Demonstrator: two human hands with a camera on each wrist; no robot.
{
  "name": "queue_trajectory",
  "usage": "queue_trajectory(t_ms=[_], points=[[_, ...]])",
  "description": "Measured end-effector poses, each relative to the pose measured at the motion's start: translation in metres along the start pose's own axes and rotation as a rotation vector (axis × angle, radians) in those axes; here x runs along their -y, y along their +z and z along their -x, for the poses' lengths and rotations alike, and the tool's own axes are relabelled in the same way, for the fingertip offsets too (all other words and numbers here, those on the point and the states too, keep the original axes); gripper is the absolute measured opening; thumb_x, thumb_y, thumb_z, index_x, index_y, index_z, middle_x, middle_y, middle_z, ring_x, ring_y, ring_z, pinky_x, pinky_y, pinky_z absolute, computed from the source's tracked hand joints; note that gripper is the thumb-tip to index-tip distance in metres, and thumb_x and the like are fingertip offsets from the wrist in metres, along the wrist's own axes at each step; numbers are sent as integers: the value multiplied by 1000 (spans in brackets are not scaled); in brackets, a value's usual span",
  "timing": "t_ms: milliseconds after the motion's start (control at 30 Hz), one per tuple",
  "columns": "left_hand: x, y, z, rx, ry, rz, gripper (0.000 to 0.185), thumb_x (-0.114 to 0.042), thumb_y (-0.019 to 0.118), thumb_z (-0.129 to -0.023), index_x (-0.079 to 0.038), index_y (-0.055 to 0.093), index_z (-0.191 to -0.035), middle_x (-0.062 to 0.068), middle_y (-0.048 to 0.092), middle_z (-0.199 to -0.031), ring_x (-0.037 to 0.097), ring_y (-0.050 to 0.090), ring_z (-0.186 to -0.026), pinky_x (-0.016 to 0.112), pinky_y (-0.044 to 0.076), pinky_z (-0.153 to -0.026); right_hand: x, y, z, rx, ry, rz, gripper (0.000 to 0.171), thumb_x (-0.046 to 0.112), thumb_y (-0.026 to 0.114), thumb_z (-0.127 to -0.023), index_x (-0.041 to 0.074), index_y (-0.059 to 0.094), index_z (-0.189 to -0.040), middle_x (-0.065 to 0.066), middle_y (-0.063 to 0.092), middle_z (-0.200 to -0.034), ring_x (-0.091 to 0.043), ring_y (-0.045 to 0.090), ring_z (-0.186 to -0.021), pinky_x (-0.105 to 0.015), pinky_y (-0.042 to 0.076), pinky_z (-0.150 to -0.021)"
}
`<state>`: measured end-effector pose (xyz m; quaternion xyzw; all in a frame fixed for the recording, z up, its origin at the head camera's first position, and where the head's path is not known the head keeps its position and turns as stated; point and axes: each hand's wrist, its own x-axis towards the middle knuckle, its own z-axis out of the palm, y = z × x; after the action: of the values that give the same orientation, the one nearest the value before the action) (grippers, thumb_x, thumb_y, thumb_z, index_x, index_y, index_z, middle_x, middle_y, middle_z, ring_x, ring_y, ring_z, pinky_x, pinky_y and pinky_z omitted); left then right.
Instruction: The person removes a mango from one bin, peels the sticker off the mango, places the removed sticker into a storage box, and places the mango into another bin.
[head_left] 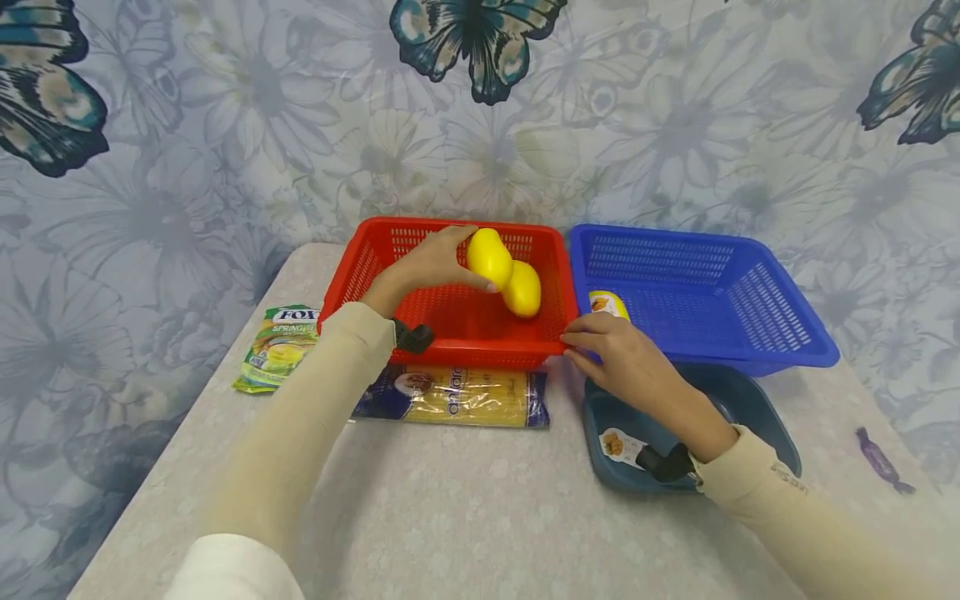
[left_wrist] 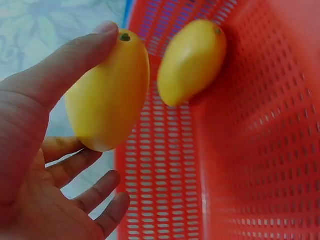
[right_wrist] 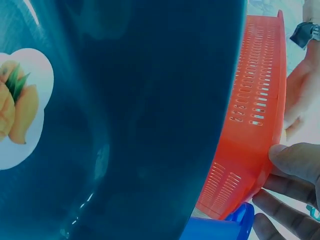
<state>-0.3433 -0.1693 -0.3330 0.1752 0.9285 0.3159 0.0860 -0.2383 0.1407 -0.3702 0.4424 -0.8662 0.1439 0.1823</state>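
My left hand [head_left: 438, 262] holds a yellow mango [head_left: 489, 257] between thumb and fingers, over the red basket [head_left: 465, 346]. In the left wrist view the thumb lies along the mango's stem end, while the lower fingers spread away from it. A second mango [head_left: 522, 290] lies inside the red basket at its right end. My right hand [head_left: 622, 354] pinches the front right corner of the red basket's rim, thumb on one side and fingers on the other. Below the right wrist sits a dark teal basin [head_left: 600, 467] bearing a white mango-picture label [head_left: 621, 447].
A blue basket [head_left: 750, 350] stands to the right, with a yellow thing bearing a white label [head_left: 609, 305] at its left end. A pasta pack [head_left: 465, 398] lies before the red basket, a green FOX'S bag [head_left: 281, 346] at left. A purple-wrapped candy [head_left: 883, 461] lies far right.
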Motion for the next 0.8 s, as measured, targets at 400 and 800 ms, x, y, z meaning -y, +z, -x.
queue_trajectory(t_ms=[400,800], points=[[26,11,-32,195,-157,-30,107,-45,82,-80,-5,22,-159,15,33,-157,34,32,-140,52,26,-116,-3,-1,2,-1,15,4,24,10,82,-84,-1,76,-104,-11,69,-105,-27,64,-100,-41,53,-92],[36,29,-45,302,-199,-14,112,-37,82,-81,-8,8,-160,17,26,-159,33,27,-142,52,20,-118,-5,2,3,-7,16,4,24,11,81,-85,-1,76,-105,-11,68,-105,-26,62,-100,-40,53,-93]])
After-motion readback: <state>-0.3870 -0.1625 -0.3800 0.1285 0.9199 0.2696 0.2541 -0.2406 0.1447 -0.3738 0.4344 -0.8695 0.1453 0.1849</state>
